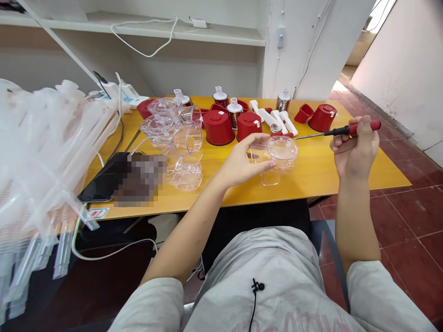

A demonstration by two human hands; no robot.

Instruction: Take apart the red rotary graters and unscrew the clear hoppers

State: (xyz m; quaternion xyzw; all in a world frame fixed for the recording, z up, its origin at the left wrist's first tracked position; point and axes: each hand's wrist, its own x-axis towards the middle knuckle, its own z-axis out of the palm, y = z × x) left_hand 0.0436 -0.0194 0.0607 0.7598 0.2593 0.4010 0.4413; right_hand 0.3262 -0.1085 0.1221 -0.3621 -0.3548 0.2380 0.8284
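Note:
My left hand (240, 161) grips a clear plastic grater housing (277, 154) on the yellow wooden table (311, 175), its fingers over the round top. My right hand (356, 147) holds a small screwdriver (349, 130) with a red and black handle, its thin shaft pointing left above the table. The shaft tip stands apart from the housing. Beyond my hands stand red plastic cups (218, 127), metal grater drums with white tops (234, 113) and white plastic parts (278, 121). Several more clear housings (187, 173) lie left of my left hand.
A black phone (100, 180) lies at the table's left, beside a pixelated patch. Bagged clear plastic tubes (44, 152) fill the left of the view. A shelf with a white cable runs behind the table. Red tiles cover the floor on the right.

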